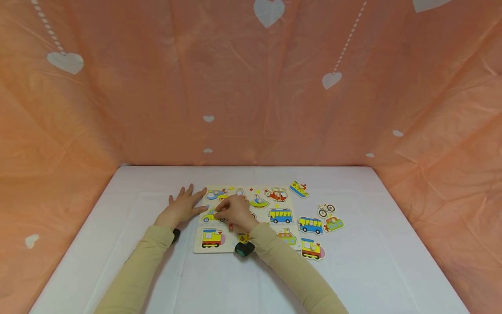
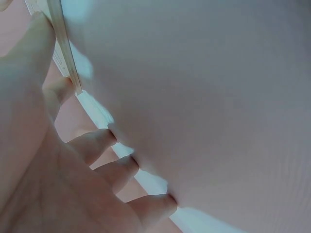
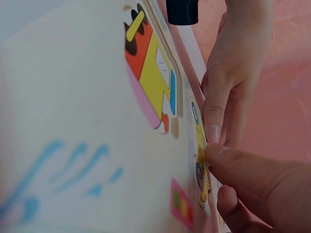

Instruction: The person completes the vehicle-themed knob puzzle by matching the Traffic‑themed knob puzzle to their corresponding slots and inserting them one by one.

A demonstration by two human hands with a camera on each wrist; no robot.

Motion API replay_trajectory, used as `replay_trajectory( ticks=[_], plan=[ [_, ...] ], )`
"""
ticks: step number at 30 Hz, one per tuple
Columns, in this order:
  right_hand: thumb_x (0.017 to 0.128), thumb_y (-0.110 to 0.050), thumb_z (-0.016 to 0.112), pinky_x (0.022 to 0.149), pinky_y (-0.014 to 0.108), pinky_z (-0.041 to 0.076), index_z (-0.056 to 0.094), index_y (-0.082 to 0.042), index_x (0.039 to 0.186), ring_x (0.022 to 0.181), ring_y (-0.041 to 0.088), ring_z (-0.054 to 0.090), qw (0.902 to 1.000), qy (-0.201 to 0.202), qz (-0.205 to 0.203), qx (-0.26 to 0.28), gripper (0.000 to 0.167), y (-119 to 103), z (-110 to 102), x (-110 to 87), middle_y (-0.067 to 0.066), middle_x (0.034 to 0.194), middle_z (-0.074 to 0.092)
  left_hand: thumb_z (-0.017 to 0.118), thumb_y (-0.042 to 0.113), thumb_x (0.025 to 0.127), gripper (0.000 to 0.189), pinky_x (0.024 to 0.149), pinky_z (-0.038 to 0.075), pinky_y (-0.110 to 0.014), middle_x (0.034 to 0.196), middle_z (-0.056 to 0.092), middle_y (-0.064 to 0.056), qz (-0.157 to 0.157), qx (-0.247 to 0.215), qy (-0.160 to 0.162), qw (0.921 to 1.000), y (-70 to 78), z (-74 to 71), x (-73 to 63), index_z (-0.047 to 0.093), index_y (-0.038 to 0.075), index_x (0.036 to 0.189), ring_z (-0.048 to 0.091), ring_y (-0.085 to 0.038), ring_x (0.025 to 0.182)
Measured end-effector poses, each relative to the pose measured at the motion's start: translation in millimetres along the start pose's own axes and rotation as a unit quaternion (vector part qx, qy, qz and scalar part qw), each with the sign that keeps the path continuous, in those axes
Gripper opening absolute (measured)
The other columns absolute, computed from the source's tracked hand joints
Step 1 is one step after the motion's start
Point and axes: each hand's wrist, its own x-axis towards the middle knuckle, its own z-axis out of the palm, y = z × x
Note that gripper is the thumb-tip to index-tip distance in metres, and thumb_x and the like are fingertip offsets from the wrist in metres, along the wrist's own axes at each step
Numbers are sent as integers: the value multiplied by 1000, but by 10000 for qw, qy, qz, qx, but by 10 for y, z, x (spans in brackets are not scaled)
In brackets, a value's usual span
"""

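Observation:
A wooden peg puzzle board (image 1: 198,237) lies on the table, printed with vehicles. My right hand (image 1: 237,212) reaches over its middle and pinches the yellow car piece (image 1: 208,217) by its knob, thumb and fingertips together. In the right wrist view the car piece (image 3: 199,167) lies at the board's surface, seen nearly edge-on. To the left, my left hand (image 1: 183,208) is spread, its thumb and forefinger touching the board's left edge. In the left wrist view the other fingertips (image 2: 102,141) rest on the tabletop. My right hand and forearm cover part of the board.
Right of the board lie loose pieces: a ship (image 1: 299,190), a bicycle (image 1: 326,210), a bus (image 1: 310,225), a submarine (image 1: 334,223) and a train (image 1: 312,250). A helicopter (image 1: 276,195) and a flying saucer (image 1: 259,202) are on the board. Orange cloth (image 1: 251,100) hangs behind the table.

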Motion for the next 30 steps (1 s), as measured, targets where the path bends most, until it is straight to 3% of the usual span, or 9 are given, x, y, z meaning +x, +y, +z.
replay_trajectory(
  ticks=[14, 19, 24, 30],
  plan=[
    [80, -22, 79, 96, 46, 24, 76, -18, 83, 76, 7, 53, 9991, -354, -208, -140, 6, 7, -61, 10, -9, 68, 61, 58, 47, 92, 72, 98, 5, -77, 152, 11, -33, 52, 56, 48, 10000, -15, 17, 10, 31, 14, 150, 6, -56, 136],
    [83, -25, 77, 81, 30, 39, 76, -17, 88, 72, 6, 54, 9974, -623, -328, -164, 10, 39, -118, 23, -11, 74, 63, 58, 47, 92, 72, 98, 5, -77, 152, 11, -32, 26, 19, 15, 10000, -5, 17, 11, 31, 14, 151, 5, -56, 136],
    [83, -22, 76, 57, 21, 43, 75, -12, 93, 69, 9, 55, 9958, -841, -268, 254, 14, 49, -183, 14, -8, 79, 66, 58, 48, 92, 73, 99, 3, -77, 153, 9, -32, -3, -14, -19, 10000, -11, 17, 10, 30, 15, 151, 3, -56, 136],
    [84, -17, 76, 60, 23, 44, 74, -9, 97, 74, 12, 55, 9938, -831, -38, 732, 15, 24, -272, -32, -3, 82, 64, 58, 49, 92, 74, 99, 2, -77, 153, 9, -32, -20, -41, -29, 10000, -34, 17, 15, 29, 15, 151, 2, -56, 136]
  ],
)
